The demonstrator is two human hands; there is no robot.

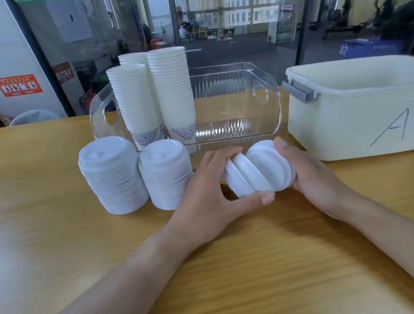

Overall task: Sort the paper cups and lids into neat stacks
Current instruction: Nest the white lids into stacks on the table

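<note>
Both hands meet over the middle of the wooden table (51,200), each holding white lids on their sides; the left hand (205,198) curls around a small bunch of lids (242,178), its thumb stretched along the lower rim and its fingers wrapped over the top edge; the right hand (310,170) cups a second bunch of lids (270,165) from the far side, thumb lying over the top, its other fingers hidden behind the lids; the two bunches touch, tilted, with a narrow gap showing between them near the top; whether they rest on the table or hang just above it, I cannot tell.

To the left of the hands two finished lid stacks stand upright on the table; the taller lid stack (111,175) is on the outside, the shorter lid stack (166,174) just beside the left hand's knuckles, the two stacks nearly touching.

Behind them a clear plastic bin (258,91) holds the paper cups at its left end; a front-left cup stack (134,103), a right cup stack (174,93) and a rear cup stack (132,58), which shows only its top rims; the lowest cups show a blue pattern; the bin's right part holds nothing that I can make out.

Right of the bin stands a cream tub (363,113) marked with a handwritten A, a grey latch (300,92) on its near corner; the right hand lies just in front of it.
</note>
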